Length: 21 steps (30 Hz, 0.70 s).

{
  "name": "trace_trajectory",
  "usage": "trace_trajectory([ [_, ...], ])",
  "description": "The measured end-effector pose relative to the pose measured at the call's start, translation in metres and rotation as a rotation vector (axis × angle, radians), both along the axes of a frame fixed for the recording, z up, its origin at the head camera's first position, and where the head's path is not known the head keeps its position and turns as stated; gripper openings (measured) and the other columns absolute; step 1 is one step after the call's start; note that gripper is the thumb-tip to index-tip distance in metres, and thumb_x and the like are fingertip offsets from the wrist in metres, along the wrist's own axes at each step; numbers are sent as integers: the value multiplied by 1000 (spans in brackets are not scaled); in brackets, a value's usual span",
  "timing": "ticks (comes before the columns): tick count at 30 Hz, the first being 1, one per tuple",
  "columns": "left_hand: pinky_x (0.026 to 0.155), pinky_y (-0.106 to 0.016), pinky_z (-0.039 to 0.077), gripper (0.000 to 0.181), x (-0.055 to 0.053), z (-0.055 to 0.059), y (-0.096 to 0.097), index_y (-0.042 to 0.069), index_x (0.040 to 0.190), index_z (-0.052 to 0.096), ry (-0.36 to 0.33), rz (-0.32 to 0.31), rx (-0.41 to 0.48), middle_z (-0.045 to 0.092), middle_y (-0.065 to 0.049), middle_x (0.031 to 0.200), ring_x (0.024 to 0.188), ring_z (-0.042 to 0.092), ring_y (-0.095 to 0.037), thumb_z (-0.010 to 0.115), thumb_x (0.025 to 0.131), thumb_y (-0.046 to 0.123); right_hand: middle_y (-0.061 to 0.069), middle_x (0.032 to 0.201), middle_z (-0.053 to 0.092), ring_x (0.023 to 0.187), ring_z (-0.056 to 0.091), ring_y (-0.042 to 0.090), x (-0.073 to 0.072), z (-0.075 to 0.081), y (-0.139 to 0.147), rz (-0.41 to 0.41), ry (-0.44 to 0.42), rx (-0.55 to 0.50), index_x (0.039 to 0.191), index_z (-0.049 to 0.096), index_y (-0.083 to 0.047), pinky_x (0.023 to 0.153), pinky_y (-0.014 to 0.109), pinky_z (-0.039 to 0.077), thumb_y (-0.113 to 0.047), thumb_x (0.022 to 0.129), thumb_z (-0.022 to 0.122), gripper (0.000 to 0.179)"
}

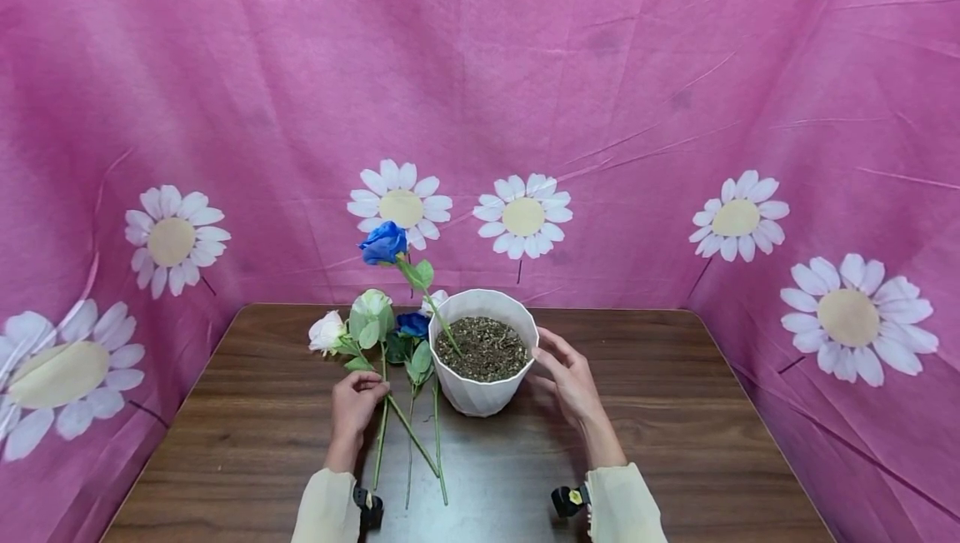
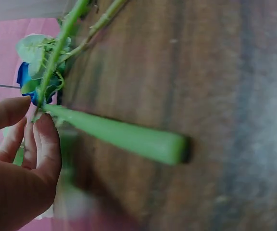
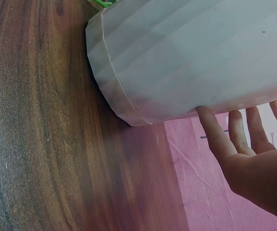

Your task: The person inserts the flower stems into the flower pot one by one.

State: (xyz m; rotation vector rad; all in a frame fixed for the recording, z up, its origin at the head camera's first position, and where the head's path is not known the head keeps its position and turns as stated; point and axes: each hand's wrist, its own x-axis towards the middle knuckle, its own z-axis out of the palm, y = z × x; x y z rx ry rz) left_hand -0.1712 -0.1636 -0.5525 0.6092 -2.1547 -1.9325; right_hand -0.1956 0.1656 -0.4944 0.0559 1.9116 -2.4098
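Note:
A white ridged flowerpot [image 1: 480, 397] filled with dark soil [image 1: 486, 347] stands on the table. One blue rose [image 1: 384, 243] is upright in the soil, leaning left. My right hand [image 1: 570, 376] rests its fingertips on the pot's right side, fingers extended, as the right wrist view also shows. Left of the pot, my left hand [image 1: 356, 406] pinches the green stem of a white rose [image 1: 327, 333] between thumb and fingers; the stem's cut end [image 2: 177, 148] points toward the left wrist camera. Close by lie a pale green-white rose [image 1: 372, 310] and a dark blue rose [image 1: 413, 325].
Another white bloom [image 1: 435, 301] shows partly behind the pot's left rim. Several stems cross on the wooden table [image 1: 660, 426] left of the pot. A pink cloth [image 1: 630, 93] with printed daisies surrounds the table's back and sides.

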Motion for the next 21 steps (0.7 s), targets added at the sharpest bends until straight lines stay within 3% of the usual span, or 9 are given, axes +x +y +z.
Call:
trace_trajectory([
  [7, 65, -16, 50, 28, 2, -6, -3, -11, 106, 60, -48, -22, 51, 73, -10, 86, 74, 61, -3, 75, 85, -3, 23, 137, 52, 108, 64, 23, 0, -1, 1, 0, 1, 4, 144, 50, 4, 92, 54, 56, -4, 97, 64, 49],
  [13, 68, -14, 53, 34, 0, -5, -2, -16, 118, 62, 4, 18, 129, 75, -20, 97, 75, 64, 2, 71, 87, -7, 25, 139, 51, 108, 64, 21, -1, 0, 0, -1, 5, 8, 144, 50, 5, 93, 56, 55, -4, 97, 63, 49],
  [17, 63, -18, 57, 36, 0, -1, -1, -19, 121, 58, 25, 33, 246, 74, -18, 95, 73, 67, -3, 68, 87, -13, 23, 139, 51, 108, 63, 21, 0, 1, 0, -3, -9, 3, 144, 51, 3, 94, 58, 54, -3, 97, 63, 49],
  [21, 62, -23, 60, 32, 1, 3, 0, -17, 117, 58, 20, 57, 327, 74, -8, 90, 73, 69, -7, 69, 88, -12, 22, 140, 51, 108, 63, 22, -1, 0, 1, 2, -21, 0, 145, 51, 3, 94, 57, 54, -3, 97, 63, 49],
])
